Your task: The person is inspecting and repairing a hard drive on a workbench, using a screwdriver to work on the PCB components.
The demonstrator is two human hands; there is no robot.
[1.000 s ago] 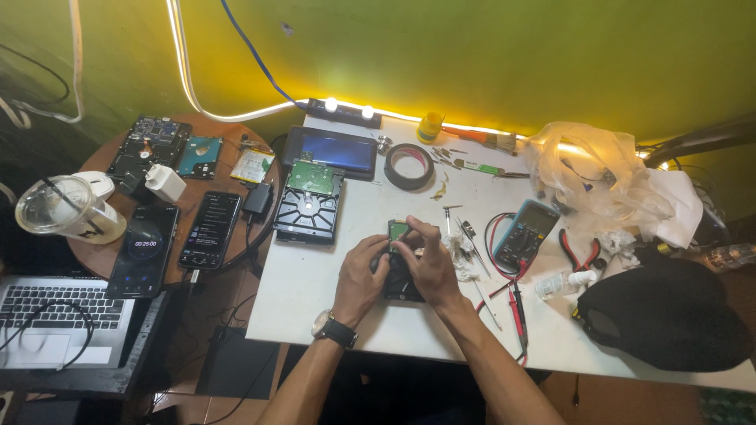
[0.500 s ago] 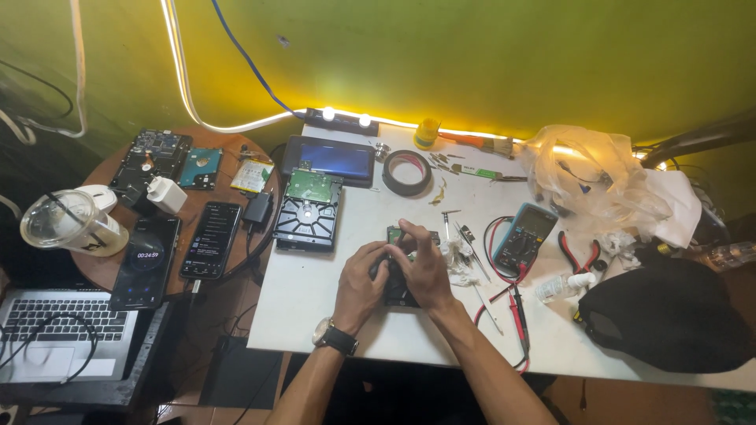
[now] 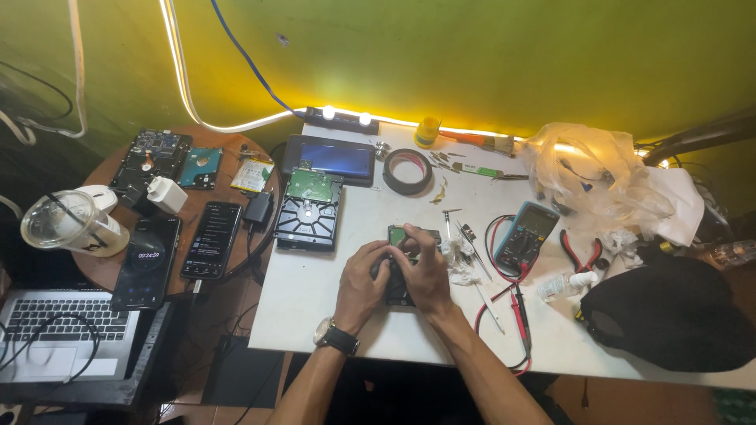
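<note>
While both hands work at the middle of it, the scene reads as follows.

Surface: a white table crowded with repair gear, with a round brown side table touching its left edge.
Room: a yellow-green wall behind, lit by a glowing light strip that runs along the table's far edge; a blue cable hangs down the wall.
Small drive: a dark hard drive with a green circuit board showing at its far end, lying flat near the table's centre, mostly hidden under the fingers.
Left hand: closed around the near left side of the small drive; a wristwatch sits on the wrist.
Right hand: curled over the drive's top, gripping it, fingertips pressing at its far part.
Left of the hands: a larger hard drive, board side up, and beyond it a dark tablet.
Far side: a roll of black tape.
Right of the hands: a multimeter with red and black leads, red pliers, a crumpled clear plastic bag, a black cap.
Side table: two phones, a plastic cup, a white charger.
Lower left: a laptop.
</note>
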